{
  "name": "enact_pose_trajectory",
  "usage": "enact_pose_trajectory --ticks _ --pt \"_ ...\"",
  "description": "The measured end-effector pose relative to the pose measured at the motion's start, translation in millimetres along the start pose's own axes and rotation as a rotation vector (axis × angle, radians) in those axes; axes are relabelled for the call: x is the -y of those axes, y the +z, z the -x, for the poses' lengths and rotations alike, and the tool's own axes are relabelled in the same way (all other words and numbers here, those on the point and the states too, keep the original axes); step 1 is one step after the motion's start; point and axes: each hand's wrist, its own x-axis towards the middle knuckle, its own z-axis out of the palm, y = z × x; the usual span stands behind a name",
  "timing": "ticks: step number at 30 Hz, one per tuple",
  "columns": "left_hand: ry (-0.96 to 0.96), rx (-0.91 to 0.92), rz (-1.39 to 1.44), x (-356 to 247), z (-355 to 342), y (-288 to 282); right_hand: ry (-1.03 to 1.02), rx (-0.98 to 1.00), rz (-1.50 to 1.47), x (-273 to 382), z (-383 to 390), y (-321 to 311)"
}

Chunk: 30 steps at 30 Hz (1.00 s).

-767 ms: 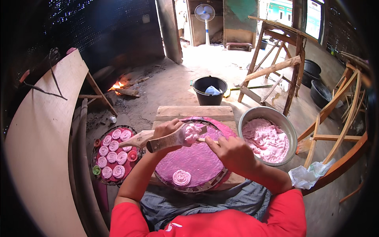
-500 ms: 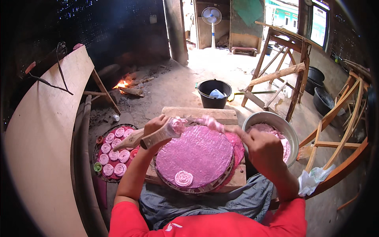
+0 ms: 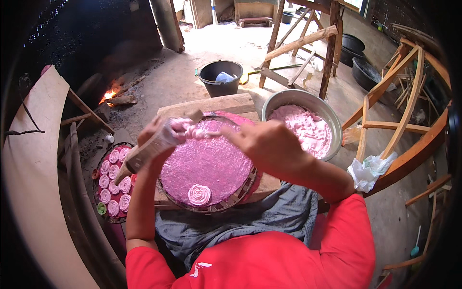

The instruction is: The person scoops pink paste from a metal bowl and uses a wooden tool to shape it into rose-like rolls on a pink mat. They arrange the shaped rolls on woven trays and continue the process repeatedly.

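Observation:
My left hand (image 3: 148,134) is closed around a wooden tool (image 3: 140,158) with a long tapering handle, raised over the left side of a round tray (image 3: 211,166) covered in pink. Soft pink dough (image 3: 185,128) bulges from the tool's upper end and stretches toward my right hand (image 3: 272,144). That hand has curled fingers, with one digit extended to the dough; motion blur hides anything inside its grip. One piped pink rosette (image 3: 199,194) lies near the tray's front edge. To the right, a grey metal basin (image 3: 337,137) holds more pink dough (image 3: 301,124).
A second tray (image 3: 109,185) at left carries several rosettes. Wooden boards (image 3: 211,105) support the main tray. Beyond stand a black bucket (image 3: 220,89) and a wooden frame (image 3: 332,53). A fire (image 3: 109,94) burns far left, behind a pale curved panel (image 3: 33,159).
The view has shifted, so the scene sits farther left and higher. My right hand has come closer to my left hand, and the gap between them at the dough has narrowed.

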Motion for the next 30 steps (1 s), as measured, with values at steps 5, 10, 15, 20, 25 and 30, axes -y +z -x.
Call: enact_pose_trajectory --ticks 5,10,15,20,25,30 --pt "0.116 -0.322 -0.149 5 -11 -8 0.221 -0.275 -0.874 -23 -5 16" --pt "0.150 -0.339 -0.092 -12 -20 9 0.357 -0.420 -1.018 32 -23 81" --pt "0.099 -0.317 -0.370 17 -25 20 0.333 -0.245 -1.185 52 -1 82" --pt "-0.002 -0.285 -0.343 23 -21 32 0.707 0.083 -1.335 18 9 83" --pt "0.048 -0.184 -0.448 16 -32 49 0.544 -0.050 -1.289 36 9 101" --pt "0.204 -0.299 -0.501 22 -39 35 0.615 0.303 -2.023 11 51 97"
